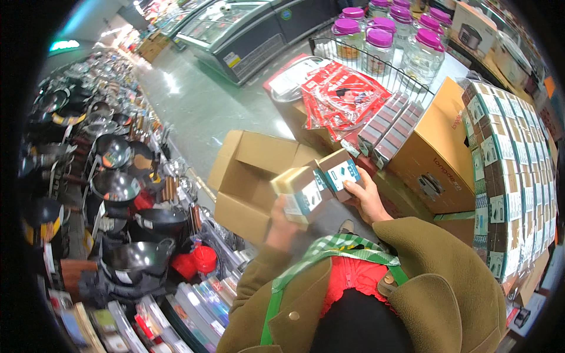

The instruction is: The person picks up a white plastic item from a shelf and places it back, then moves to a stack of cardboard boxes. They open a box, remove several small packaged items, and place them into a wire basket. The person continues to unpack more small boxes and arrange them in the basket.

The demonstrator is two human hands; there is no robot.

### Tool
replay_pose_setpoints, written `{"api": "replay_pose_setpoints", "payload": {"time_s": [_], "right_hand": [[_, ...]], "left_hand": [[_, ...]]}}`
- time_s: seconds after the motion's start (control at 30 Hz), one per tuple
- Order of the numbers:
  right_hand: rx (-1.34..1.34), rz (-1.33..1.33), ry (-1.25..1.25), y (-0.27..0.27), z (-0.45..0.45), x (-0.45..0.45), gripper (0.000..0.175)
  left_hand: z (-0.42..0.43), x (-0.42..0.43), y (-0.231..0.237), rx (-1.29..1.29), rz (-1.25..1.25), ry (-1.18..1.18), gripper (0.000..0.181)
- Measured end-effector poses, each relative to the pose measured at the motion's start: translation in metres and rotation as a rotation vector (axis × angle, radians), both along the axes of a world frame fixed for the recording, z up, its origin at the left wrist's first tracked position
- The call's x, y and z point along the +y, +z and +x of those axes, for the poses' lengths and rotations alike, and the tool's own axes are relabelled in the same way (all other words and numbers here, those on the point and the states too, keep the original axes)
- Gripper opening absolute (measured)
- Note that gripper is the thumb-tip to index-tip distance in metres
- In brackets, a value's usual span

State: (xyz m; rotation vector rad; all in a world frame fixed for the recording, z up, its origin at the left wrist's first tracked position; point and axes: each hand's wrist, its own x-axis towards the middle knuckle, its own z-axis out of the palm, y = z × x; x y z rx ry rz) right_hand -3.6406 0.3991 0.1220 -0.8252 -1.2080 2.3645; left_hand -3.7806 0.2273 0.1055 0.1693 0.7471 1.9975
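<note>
My left hand (281,224), blurred, grips a sponge pack (304,194) with pale yellow and brown sides and a teal-and-white label. In my right hand (367,196) is a brown sponge pack (339,174) with a similar label, my thumb lying across its front. The two packs are side by side, close to or touching each other, in front of my chest. Just beyond my left hand stands an open cardboard box (260,161) with its flaps spread; the part of its inside that I see shows bare cardboard. My fingers behind both packs are mostly hidden.
Plastic-wrapped sponge packs (507,176) are stacked high at right, beside an orange printed carton (437,154). Red plastic packages (346,95) and grey-brown blocks (390,128) lie ahead. Purple-lidded jars (379,48) stand behind a wire rack. Woks (117,185) line the left; a freezer (238,44) stands beyond.
</note>
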Motion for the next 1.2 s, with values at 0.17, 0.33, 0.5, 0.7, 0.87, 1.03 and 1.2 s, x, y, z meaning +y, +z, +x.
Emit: {"api": "replay_pose_setpoints", "payload": {"time_s": [0.17,0.33,0.5,0.7,0.87,1.03,1.2], "right_hand": [[-0.036,-0.033,-0.12,-0.007,-0.022,0.033,0.052],[-0.104,-0.034,-0.285,-0.013,-0.028,0.061,0.048],[-0.172,-0.023,-0.476,-0.024,-0.046,0.089,0.05],[-0.287,-0.064,-0.566,-0.048,-0.089,0.126,0.068],[-0.317,-0.041,-0.653,-0.066,-0.117,0.154,0.063],[-0.419,0.05,-0.754,-0.069,-0.128,0.181,0.075],[-0.462,-0.068,-0.803,-0.068,-0.129,0.198,0.064]], "left_hand": [[-0.027,0.053,-0.005,-0.132,0.048,-0.002,0.072],[-0.068,0.116,-0.026,-0.096,0.018,-0.145,0.063],[-0.101,0.187,-0.053,-0.204,-0.003,-0.283,0.057],[-0.153,0.246,-0.073,-0.274,0.018,-0.398,0.054],[-0.185,0.292,-0.087,-0.272,-0.02,-0.5,0.051],[-0.197,0.337,-0.1,-0.308,-0.092,-0.62,0.051],[-0.201,0.372,-0.104,-0.287,-0.139,-0.679,0.051]]}}
